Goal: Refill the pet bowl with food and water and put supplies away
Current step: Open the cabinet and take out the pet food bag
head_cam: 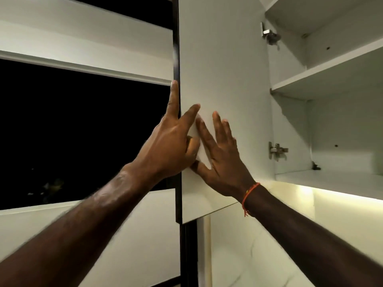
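- The cabinet door (pixel 223 79) stands swung open, its free edge toward the dark window (pixel 83 131); hinges (pixel 277 151) sit on the cabinet's left wall.
- The left hand (pixel 172 146) grasps that free edge, index finger straight along it, thumb on the inner face, other fingers curled behind.
- The right hand (pixel 221 160) lies flat on the inner face, fingers straight and spread, grasping nothing.
- Judged: a stiff, light panel, smooth and slippery; the free edge gives the best hold.
- The shelves (pixel 331 77) visible hold nothing; no pet supplies are in view.
- The door's swing toward the cabinet looks unobstructed; fingers at the edge risk pinching.
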Action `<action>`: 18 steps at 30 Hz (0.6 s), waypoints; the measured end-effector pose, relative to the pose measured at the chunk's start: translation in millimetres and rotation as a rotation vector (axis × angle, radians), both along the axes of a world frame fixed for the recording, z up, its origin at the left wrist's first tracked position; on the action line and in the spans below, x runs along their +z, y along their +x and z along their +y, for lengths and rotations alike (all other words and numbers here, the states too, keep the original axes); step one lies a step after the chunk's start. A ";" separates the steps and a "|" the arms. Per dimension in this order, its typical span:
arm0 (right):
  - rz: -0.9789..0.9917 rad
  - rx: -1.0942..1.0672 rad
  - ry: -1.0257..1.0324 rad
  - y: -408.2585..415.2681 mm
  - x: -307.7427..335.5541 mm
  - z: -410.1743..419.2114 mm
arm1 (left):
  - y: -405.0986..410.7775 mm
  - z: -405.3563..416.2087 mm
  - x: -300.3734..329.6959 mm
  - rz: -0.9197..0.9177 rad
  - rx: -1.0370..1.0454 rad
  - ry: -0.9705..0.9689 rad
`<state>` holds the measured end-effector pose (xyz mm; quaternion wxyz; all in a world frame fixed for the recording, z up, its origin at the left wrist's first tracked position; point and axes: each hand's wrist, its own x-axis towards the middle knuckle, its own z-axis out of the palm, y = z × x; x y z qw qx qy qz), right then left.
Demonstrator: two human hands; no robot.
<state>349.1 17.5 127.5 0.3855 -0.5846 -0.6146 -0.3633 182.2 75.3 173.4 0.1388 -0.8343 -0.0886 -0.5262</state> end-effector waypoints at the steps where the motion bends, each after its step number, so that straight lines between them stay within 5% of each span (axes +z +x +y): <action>1: -0.009 -0.032 -0.016 -1.1 -0.7 10.7 | -0.8 12.4 -1.6 0.021 0.041 0.006; 10: -0.055 -0.282 -0.071 2.3 -16.4 84.0 | 0.9 94.1 -28.3 0.229 0.591 0.161; 18: -0.081 -0.323 -0.069 8.5 -21.3 92.1 | 16.1 108.8 -40.4 0.214 0.524 0.096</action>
